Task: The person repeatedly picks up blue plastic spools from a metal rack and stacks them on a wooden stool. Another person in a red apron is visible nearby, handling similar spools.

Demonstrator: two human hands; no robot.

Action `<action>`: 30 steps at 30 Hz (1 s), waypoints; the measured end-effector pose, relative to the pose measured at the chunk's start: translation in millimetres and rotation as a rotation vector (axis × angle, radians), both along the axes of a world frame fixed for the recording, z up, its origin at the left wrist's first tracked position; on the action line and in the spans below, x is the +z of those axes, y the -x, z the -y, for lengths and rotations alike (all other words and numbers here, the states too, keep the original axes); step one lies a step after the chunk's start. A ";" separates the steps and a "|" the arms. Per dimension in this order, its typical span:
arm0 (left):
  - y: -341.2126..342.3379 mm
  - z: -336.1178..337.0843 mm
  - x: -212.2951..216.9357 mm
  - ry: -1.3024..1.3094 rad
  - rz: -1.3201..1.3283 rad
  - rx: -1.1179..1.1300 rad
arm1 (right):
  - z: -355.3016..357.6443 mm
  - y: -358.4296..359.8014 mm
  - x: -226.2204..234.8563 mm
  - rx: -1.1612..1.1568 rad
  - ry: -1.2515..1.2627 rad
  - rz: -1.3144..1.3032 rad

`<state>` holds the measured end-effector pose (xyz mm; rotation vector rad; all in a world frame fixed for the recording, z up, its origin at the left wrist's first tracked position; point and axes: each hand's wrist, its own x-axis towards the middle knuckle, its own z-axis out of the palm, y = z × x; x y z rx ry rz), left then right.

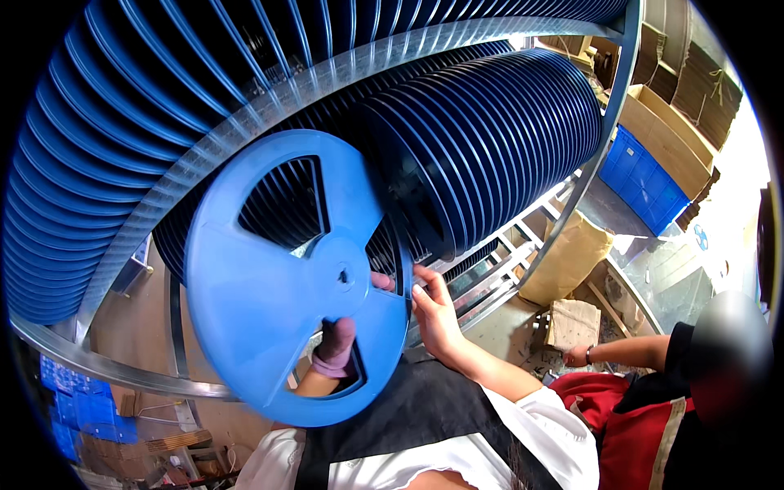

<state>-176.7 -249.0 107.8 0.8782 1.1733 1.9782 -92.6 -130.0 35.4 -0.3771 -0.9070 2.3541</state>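
A large blue plastic reel (261, 286) with wide cutouts and a central hub is held up in front of me, its face turned toward me. My left hand (333, 347), in a light purple covering, grips it from behind; the thumb shows through the lower cutout. Most of that hand is hidden by the disc. At the right rim my right hand (437, 314) has its thumb and fingertips closed on the edge. Behind the reel lies a long row of dark blue reels (498, 147) stacked face to face.
A metal rack frame (122, 237) curves around me, with more blue discs (73, 220) along its upper left. On the right are a blue crate (641, 180), a cardboard box (674, 135) and a brown sack (567, 257). Another person's arm (629, 351) reaches in at lower right.
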 end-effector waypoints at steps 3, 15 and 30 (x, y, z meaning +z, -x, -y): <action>1.8 -21.7 -1.8 0.124 -0.081 0.166 | -18.6 -1.3 -11.1 -0.250 -0.417 0.123; 7.5 -99.4 -2.4 0.037 -0.316 0.386 | -35.5 -15.5 62.3 -0.530 -1.349 -0.352; 90.9 -137.2 -45.1 0.165 -0.219 0.122 | -62.2 9.6 33.5 -0.913 -1.686 0.301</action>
